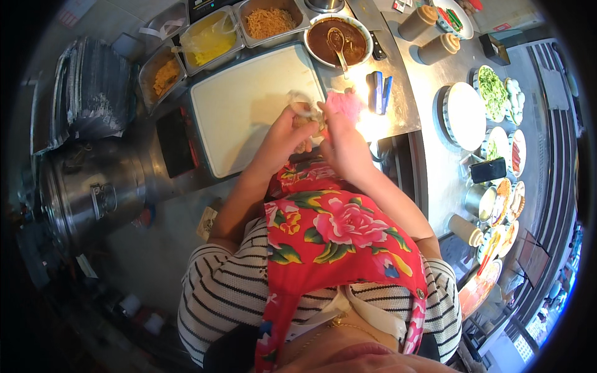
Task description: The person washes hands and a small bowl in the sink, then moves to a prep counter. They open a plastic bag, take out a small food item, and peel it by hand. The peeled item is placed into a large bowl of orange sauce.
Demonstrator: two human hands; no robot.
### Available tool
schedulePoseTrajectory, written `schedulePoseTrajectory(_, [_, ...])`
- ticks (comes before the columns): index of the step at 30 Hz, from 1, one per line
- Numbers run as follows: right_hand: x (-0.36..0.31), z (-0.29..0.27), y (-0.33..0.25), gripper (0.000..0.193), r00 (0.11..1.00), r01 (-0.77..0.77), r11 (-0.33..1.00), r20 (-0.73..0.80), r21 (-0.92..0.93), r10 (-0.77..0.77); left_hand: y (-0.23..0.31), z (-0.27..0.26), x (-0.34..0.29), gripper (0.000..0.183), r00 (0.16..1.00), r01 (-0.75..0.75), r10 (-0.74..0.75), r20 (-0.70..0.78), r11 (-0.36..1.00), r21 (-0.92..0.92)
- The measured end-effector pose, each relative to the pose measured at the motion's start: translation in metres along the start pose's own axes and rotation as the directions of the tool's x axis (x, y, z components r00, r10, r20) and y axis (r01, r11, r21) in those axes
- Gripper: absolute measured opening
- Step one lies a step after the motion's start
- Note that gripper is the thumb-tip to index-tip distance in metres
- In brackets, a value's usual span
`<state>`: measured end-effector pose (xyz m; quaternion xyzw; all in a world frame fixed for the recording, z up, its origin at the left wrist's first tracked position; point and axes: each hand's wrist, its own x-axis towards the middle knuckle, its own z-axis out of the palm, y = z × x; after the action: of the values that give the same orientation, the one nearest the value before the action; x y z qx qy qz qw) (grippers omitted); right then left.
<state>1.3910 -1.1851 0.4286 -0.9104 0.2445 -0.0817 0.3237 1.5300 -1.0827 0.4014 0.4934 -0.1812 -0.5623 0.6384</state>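
Note:
My two hands meet over the near right edge of a white cutting board (239, 102). Between them is a small crumpled, translucent whitish thing (303, 102) that looks like thin plastic, with something tan in it. My left hand (287, 138) is closed round its lower left side. The fingers of my right hand (339, 137) pinch at its right side. What exactly it is remains too small and blurred to tell. Just beyond my right hand lies a pink cloth (345, 104) on the steel counter.
Past the board stand steel pans of shredded orange food (270, 23), yellow food (208, 43) and orange pieces (165, 81). A bowl of brown sauce (320, 40) holds a ladle (336, 42). Blue clip-like tools (379, 93) lie near it. Rightward are a phone (488, 170) and several plates.

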Motion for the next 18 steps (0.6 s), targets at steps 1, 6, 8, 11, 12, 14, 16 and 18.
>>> schedulePoseTrajectory(1, [0.000,0.000,0.007,0.064,0.997,-0.069,0.976,-0.010,0.208,0.073,0.004,-0.003,-0.002,0.031,0.996,-0.011,0.016,0.082,0.998,-0.065])
schedulePoseTrajectory(6, [-0.013,-0.016,0.030,0.035,0.870,-0.468,-0.034,0.467,0.883,0.158,0.015,-0.017,-0.015,0.044,0.966,0.013,0.033,0.255,0.984,-0.177])
schedulePoseTrajectory(8, [-0.020,-0.014,0.023,0.028,0.859,-0.483,-0.209,0.507,0.850,0.075,0.016,-0.020,-0.018,0.044,0.964,0.022,0.037,0.264,0.976,-0.216])
schedulePoseTrajectory(11, [-0.030,-0.012,0.007,0.030,0.871,-0.486,0.253,0.438,0.837,0.223,0.014,-0.023,-0.021,0.043,0.970,0.022,0.044,0.240,0.964,-0.265])
schedulePoseTrajectory(12, [-0.033,-0.012,0.002,0.030,0.827,-0.553,0.282,0.478,0.784,0.296,0.013,-0.023,-0.021,0.042,0.973,0.024,0.041,0.227,0.961,-0.275])
schedulePoseTrajectory(14, [-0.037,-0.015,-0.007,0.030,0.858,-0.514,0.425,0.433,0.745,0.277,0.011,-0.026,-0.021,0.042,0.981,0.008,0.043,0.187,0.965,-0.264])
schedulePoseTrajectory(16, [-0.039,-0.018,-0.013,0.031,0.876,-0.479,0.522,0.421,0.706,0.234,0.008,-0.029,-0.022,0.042,0.989,-0.021,0.051,0.140,0.977,-0.211])
schedulePoseTrajectory(18, [-0.037,-0.021,-0.018,0.033,0.896,-0.422,0.744,0.364,0.518,0.255,0.007,-0.033,-0.025,0.041,0.989,-0.045,0.070,0.131,0.982,-0.185])
